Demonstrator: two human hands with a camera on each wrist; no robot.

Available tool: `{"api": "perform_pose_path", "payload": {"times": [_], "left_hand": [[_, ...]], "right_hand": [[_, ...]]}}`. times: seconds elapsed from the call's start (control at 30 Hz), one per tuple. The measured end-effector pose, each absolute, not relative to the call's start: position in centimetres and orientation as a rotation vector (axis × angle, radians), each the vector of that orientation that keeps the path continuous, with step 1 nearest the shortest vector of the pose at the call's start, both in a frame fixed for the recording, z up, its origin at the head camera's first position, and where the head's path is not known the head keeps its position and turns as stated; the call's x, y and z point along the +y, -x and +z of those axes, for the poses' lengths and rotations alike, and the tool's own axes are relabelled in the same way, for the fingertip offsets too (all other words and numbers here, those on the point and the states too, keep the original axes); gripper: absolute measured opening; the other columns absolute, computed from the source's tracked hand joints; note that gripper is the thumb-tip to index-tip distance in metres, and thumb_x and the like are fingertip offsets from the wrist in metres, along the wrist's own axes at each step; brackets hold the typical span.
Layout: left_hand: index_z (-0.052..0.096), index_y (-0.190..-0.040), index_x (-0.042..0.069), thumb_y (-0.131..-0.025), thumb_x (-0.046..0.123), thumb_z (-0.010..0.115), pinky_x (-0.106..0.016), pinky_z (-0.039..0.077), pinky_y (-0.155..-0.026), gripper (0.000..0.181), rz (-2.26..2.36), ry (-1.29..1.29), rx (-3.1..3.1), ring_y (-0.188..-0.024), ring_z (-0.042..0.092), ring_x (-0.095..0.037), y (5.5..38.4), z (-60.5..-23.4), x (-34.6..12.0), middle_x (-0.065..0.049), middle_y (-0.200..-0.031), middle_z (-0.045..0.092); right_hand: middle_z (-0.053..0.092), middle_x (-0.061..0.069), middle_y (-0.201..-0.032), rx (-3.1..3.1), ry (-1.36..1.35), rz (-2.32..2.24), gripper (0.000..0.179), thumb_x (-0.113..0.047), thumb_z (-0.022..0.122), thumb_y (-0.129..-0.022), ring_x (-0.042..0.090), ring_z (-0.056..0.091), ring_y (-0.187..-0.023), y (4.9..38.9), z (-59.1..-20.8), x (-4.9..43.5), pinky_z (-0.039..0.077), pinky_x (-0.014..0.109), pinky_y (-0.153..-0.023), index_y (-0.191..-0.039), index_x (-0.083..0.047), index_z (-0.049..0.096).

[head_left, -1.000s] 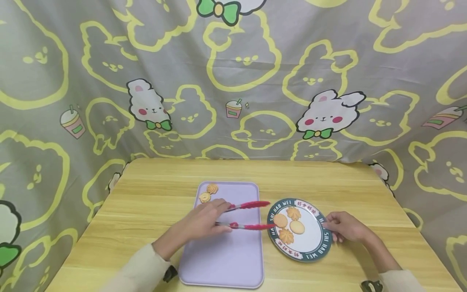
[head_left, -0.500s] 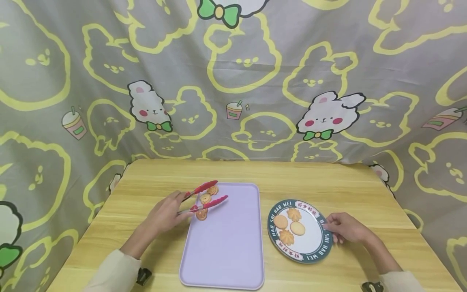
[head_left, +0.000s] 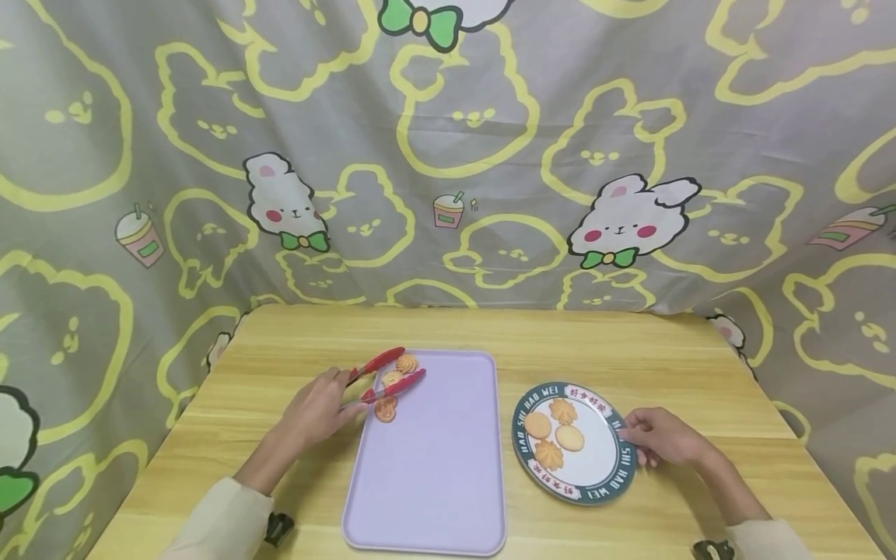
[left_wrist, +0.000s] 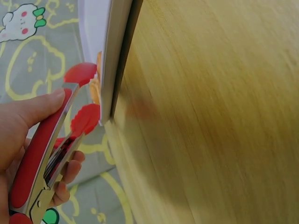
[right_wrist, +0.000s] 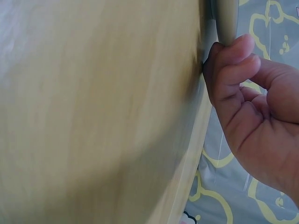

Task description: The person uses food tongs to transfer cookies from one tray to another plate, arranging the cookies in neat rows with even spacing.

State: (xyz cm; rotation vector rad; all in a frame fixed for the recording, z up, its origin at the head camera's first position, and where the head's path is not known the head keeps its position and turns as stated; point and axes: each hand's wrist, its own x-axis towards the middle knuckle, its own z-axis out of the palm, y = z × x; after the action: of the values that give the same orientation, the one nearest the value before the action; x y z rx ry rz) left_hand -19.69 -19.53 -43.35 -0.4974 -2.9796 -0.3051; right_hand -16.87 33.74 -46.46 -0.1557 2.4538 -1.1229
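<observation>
My left hand (head_left: pixel 318 408) grips a pair of red-tipped tongs (left_wrist: pixel 39 151) at the tray's left edge. Their two tips stand apart around a pale cookie (head_left: pixel 392 379) on the lilac tray (head_left: pixel 434 482). A swirled cookie (head_left: pixel 407 363) lies just beyond it in the far left corner, and a browner cookie (head_left: pixel 386 409) lies nearer, below the lower tip. With thumb and fingers, my right hand (head_left: pixel 665 439) holds the right rim of a green-rimmed plate (head_left: pixel 609 488). Several cookies, round ones (head_left: pixel 570 438) and flower-shaped ones (head_left: pixel 549 455), sit on the plate's left half.
Tray and plate lie side by side on a wooden table (head_left: pixel 280 342), a narrow gap between them. A grey curtain (head_left: pixel 490 257) with yellow outlines and rabbits hangs behind the table and along both sides.
My left hand has carried the tongs leftward from the plate's edge to the cookies on the tray. Over the last half second the tips shifted slightly left. My right hand and the plate stay put.
</observation>
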Motion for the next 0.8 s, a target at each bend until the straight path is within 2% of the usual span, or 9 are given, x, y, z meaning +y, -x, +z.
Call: {"api": "perform_pose_path", "payload": {"times": [0.23,0.43,0.63,0.8], "left_hand": [[0.059,-0.113,-0.010,-0.082,0.035,0.073,-0.040,0.054,-0.071,0.057,-0.306,0.491,-2.985,-0.076,0.059,-0.023,20.07,-43.31,-19.28,-0.018,-0.096,0.062],[0.060,-0.113,-0.009,-0.082,0.034,0.073,-0.040,0.053,-0.071,0.054,-0.304,0.468,-2.987,-0.075,0.058,-0.022,20.15,-43.07,-19.14,-0.015,-0.093,0.062],[0.061,-0.109,-0.008,-0.081,0.034,0.074,-0.034,0.049,-0.063,0.052,-0.304,0.517,-2.951,-0.068,0.052,-0.017,20.11,-43.05,-19.20,-0.011,-0.086,0.060],[0.061,-0.111,-0.008,-0.082,0.034,0.073,-0.038,0.053,-0.069,0.052,-0.298,0.562,-2.909,-0.075,0.059,-0.022,20.22,-42.56,-18.62,-0.014,-0.092,0.062]], "right_hand": [[0.058,0.004,-0.062,2.461,0.160,-1.121,0.022,-0.019,0.056,-0.094,0.012,0.052,-0.052,16.87,-46.36,33.73,0.046,0.024,-0.048,-0.096,0.003,0.056],[0.058,0.004,-0.062,2.459,0.156,-1.132,0.022,-0.019,0.056,-0.094,0.012,0.052,-0.053,16.87,-46.37,33.71,0.046,0.024,-0.048,-0.097,0.003,0.056],[0.058,0.004,-0.063,2.442,0.153,-1.143,0.023,-0.018,0.056,-0.094,0.012,0.052,-0.053,16.89,-46.48,33.77,0.046,0.024,-0.048,-0.098,0.004,0.056],[0.058,0.004,-0.063,2.440,0.143,-1.145,0.023,-0.019,0.056,-0.094,0.012,0.052,-0.053,16.89,-46.52,33.79,0.047,0.024,-0.048,-0.098,0.004,0.056]]}}
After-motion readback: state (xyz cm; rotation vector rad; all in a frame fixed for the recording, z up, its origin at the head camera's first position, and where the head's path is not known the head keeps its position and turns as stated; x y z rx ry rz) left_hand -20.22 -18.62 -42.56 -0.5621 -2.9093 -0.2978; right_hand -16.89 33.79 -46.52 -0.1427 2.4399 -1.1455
